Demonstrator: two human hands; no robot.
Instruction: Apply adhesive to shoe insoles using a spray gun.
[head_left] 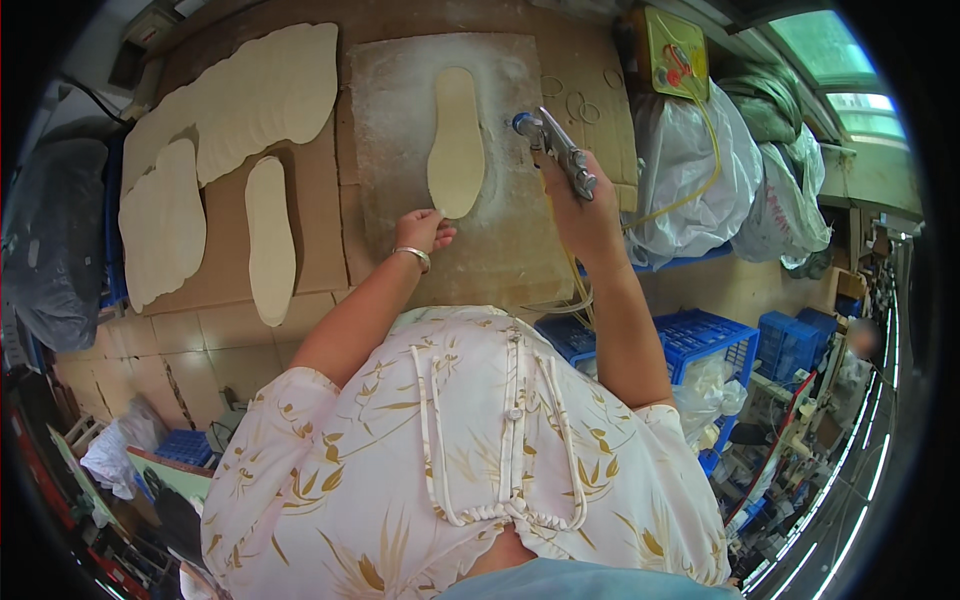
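A cream insole (457, 140) lies on a board (390, 110) dusted with white residue. At its lower end, my left hand (424, 232) pinches the edge between thumb and fingers. My right hand (585, 215) is wrapped round a metal spray gun (567, 150), held to the right of the insole with its nozzle end toward it. A yellowish hose (690, 200) runs near the right hand. Left of the board, overlapping cream insoles (265, 95) spread in a row. Below them are another overlapping group (160, 235) and a separate insole (271, 240).
Several rings (583, 106) lie on cardboard right of the board. Beyond them stand a yellow container (676, 55) and white plastic bags (690, 150). A dark bag (55, 240) sits at far left. Blue crates (705, 340) stand below right. A person (860, 340) is far right.
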